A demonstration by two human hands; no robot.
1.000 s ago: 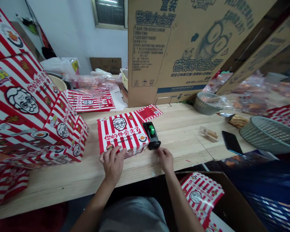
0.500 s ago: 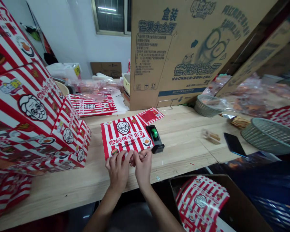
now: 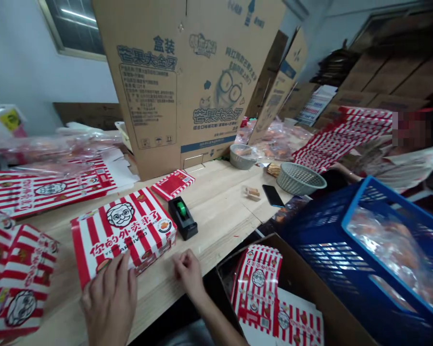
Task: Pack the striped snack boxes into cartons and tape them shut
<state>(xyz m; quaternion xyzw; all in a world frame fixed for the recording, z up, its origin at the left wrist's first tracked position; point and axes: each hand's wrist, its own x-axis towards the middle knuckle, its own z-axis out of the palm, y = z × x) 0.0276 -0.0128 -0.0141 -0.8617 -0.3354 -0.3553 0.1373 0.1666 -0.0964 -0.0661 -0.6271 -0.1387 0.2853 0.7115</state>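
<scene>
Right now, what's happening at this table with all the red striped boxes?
A person is working at a wooden table. Their left hand lies flat on the near edge of a closed red-and-white striped box. Their right hand rests on the table just right of it, fingers curled, a little short of a black tape dispenser. More striped boxes stand in an open cardboard carton below the table edge, beside a blue crate.

Near-left striped box (image 3: 122, 235) glossy printed card, table (image 3: 223, 206) matt pale bare wood, tape dispenser (image 3: 182, 224) smooth black plastic, far carton (image 3: 187, 86) matt brown corrugated cardboard, right crate (image 3: 321, 240) blue moulded plastic, basket (image 3: 300, 179) grey plastic mesh, far-left bags (image 3: 50, 146) clear shiny film.
</scene>
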